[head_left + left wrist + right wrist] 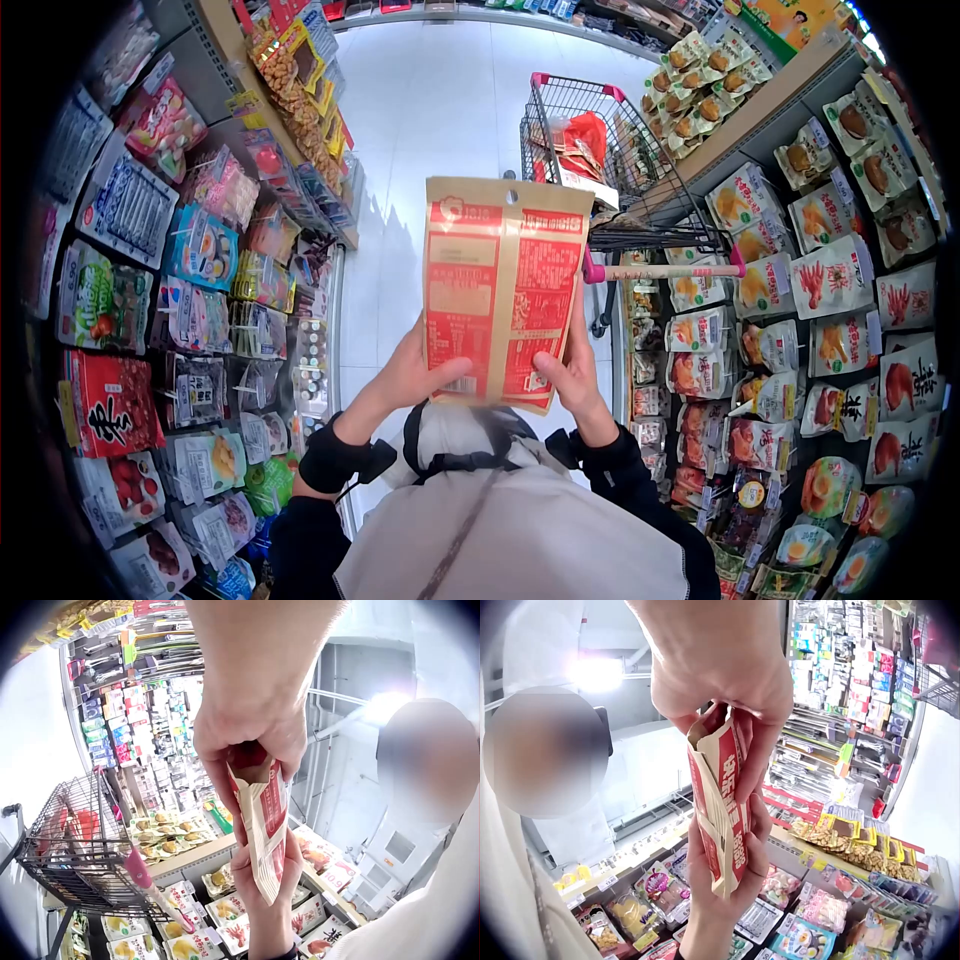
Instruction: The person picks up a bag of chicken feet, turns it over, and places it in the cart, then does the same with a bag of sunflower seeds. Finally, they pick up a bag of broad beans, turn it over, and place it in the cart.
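Note:
A red and tan snack packet (508, 290) stands upright in front of the chest, its printed panel of small text turned to the head camera. My left hand (418, 368) grips its lower left edge, thumb laid over the front. On the opposite edge my right hand (574, 372) holds it the same way, its thumb pressing near the lower right. Seen end-on in the left wrist view, the packet (264, 832) is pinched between both hands. The right wrist view shows large white lettering on the other face of the packet (731, 802).
A black wire shopping cart (640, 236) with a pink-ended handle stands just ahead, a red bag (582, 140) inside. Hanging snack packs (125, 210) line the left shelf; bagged foods (835, 275) fill the right one. A pale floor (430, 100) runs between them.

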Motion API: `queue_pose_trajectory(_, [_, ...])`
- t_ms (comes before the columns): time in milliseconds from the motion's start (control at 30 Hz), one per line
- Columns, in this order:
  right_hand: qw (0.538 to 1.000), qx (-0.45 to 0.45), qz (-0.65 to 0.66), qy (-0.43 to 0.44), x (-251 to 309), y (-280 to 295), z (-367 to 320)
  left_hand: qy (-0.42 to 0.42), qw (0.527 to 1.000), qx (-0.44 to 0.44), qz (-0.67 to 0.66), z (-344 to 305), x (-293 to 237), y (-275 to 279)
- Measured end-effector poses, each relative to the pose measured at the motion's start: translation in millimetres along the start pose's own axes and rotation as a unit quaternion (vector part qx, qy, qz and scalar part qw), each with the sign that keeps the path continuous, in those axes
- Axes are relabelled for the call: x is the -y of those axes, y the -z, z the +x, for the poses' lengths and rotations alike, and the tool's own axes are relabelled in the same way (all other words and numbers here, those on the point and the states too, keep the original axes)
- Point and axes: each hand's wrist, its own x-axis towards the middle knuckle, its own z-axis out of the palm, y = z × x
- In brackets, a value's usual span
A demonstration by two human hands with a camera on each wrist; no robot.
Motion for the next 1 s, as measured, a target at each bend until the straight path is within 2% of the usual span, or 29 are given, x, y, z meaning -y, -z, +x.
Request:
queue_pose_trajectory(200, [1.000, 0.008, 0.001, 0.014, 3.9, 38.2, 57.5, 0.006, 0.999, -0.019, -0.041, 62.9, 1.2, 3.7])
queue_pose_trajectory(300, [1.000, 0.013, -0.022, 0.014, 3.2, 56.7, 81.5, -0.005, 0.997, -0.057, -0.056, 89.6, 9.1, 3.0])
queue_pose_trajectory(433, [0.999, -0.016, -0.047, -0.016, 1.2, 77.4, 101.4, -0.037, 0.993, -0.110, 0.008, 125.3, 2.7, -2.6])
queue_pose_trajectory(467, [0.991, -0.032, -0.134, 0.001, -4.7, 87.8, 101.8, -0.040, 0.991, -0.128, 0.021, 135.1, -1.6, -6.2])
queue_pose_trajectory(500, [0.988, -0.034, -0.152, 0.012, -0.9, 90.7, 103.5, -0.044, 0.988, -0.146, 0.034, 144.7, -4.0, -8.5])
queue_pose_trajectory(567, [0.981, -0.041, -0.189, 0.032, 12.5, 91.4, 105.6, -0.124, 0.960, -0.159, 0.195, 166.2, 0.5, -10.0])
queue_pose_trajectory(633, [0.990, -0.020, -0.139, -0.022, 22.1, 87.6, 108.6, -0.177, 0.905, -0.152, 0.355, 185.4, -8.0, -18.3])
queue_pose_trajectory(733, [0.993, -0.026, -0.101, -0.050, 26.6, 81.9, 119.1, -0.237, 0.882, -0.141, 0.382, 207.4, -8.3, -38.7])
queue_pose_trajectory(800, [0.998, -0.063, -0.016, -0.014, 20.2, 85.8, 125.6, -0.258, 0.880, -0.128, 0.379, 217.9, -9.3, -48.3])
queue_pose_trajectory(900, [0.989, -0.132, 0.051, 0.038, 11.9, 91.0, 135.6, -0.320, 0.835, -0.100, 0.436, 236.5, -17.9, -56.3])
queue_pose_trajectory(1000, [0.964, -0.227, 0.104, 0.093, -5.9, 102.3, 147.1, -0.339, 0.809, -0.011, 0.481, 254.8, -19.4, -50.1])
